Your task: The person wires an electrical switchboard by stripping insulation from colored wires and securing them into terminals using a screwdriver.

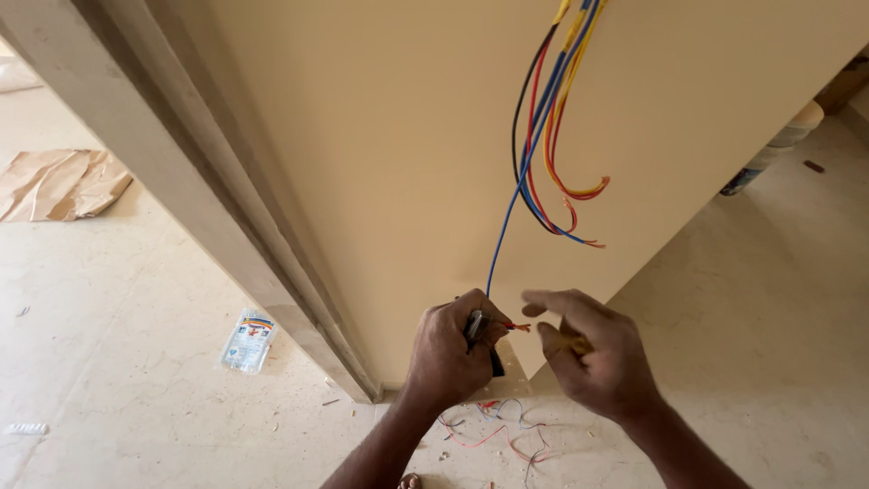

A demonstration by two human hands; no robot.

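My left hand (450, 351) is closed around a dark-handled hand tool (477, 328) and the lower end of a long blue wire (518, 201) that hangs down the cream wall. A bare copper wire end (518, 327) sticks out to the right of the tool. Just right of it, my right hand (590, 353) has its forefinger stretched toward the copper end and curls round a small yellowish piece (576, 343). Higher up hangs a bundle of red, yellow, blue and black wires (554, 145), looping with bare tips.
Wire offcuts (498, 433) litter the floor below my hands. A door frame (208, 208) runs diagonally on the left. A small plastic packet (247, 340) and crumpled brown cardboard (56, 184) lie on the floor at left. A pipe (777, 145) leans at right.
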